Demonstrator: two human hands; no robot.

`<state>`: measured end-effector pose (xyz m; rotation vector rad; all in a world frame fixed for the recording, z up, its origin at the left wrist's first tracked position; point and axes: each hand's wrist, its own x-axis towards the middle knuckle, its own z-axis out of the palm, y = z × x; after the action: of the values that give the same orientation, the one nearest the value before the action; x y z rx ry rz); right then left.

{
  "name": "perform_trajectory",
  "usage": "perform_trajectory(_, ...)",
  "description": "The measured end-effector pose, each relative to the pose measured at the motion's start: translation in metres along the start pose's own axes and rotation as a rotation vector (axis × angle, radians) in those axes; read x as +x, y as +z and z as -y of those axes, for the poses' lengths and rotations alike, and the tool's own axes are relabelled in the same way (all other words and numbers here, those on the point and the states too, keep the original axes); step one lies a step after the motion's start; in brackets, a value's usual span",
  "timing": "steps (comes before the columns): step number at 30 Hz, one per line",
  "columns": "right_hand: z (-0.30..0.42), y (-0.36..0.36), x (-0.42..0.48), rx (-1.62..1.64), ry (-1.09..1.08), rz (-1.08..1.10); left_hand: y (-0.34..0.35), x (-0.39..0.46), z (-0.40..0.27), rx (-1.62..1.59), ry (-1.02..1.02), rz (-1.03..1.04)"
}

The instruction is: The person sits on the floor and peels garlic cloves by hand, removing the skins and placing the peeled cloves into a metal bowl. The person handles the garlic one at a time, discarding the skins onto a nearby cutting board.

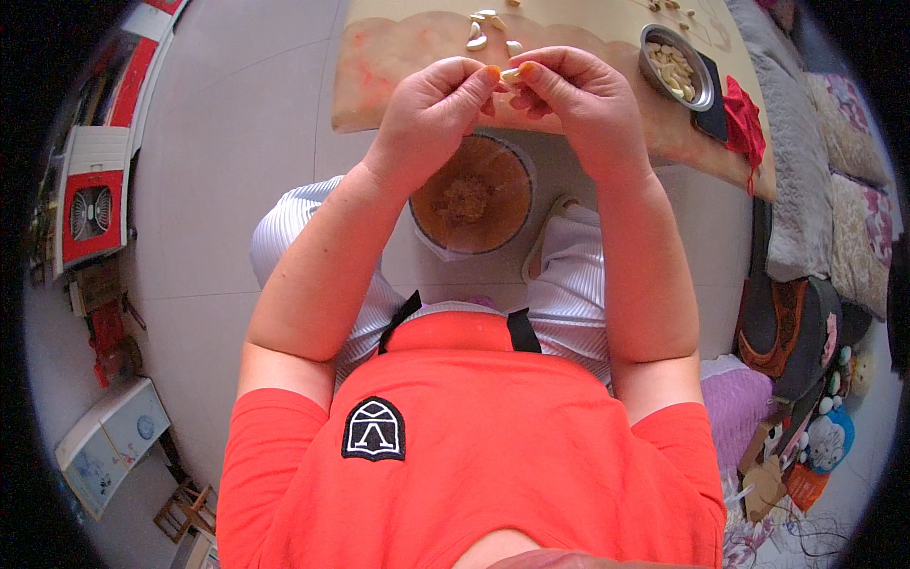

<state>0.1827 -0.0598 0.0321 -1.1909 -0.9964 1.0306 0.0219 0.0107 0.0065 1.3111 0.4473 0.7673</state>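
Observation:
Both of my hands meet above the near edge of a table [405, 71]. A small pale garlic clove [510, 74] is pinched between them, gripped by the thumb and fingers of my left hand [444, 99] and of my right hand [579, 92]. Just beyond the hands, several garlic cloves [477, 43] lie loose on the tabletop. To the right stands a round metal bowl [643, 62] holding many pale cloves. Below my hands, between the knees, is a round bin [421, 217] with a clear liner and peelings inside.
Beside the bowl lie a dark flat object [716, 117] and a red cloth [743, 121]. Small brownish pieces [670, 6] are scattered at the table's far side. A sofa with a grey cover [796, 213] runs along the right, and a red and white cabinet [92, 206] stands at the left.

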Motion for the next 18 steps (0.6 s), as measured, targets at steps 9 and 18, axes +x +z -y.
perform_trajectory(9,-0.0024,-0.0027,0.001,-0.078,-0.016,0.038,-0.0025,-0.0003,-0.0043,0.032,-0.036,-0.07)
perform_trajectory(18,0.0045,-0.0012,-0.0059,-0.035,0.031,0.116,-0.0066,-0.0014,-0.0056,0.037,-0.025,-0.079)
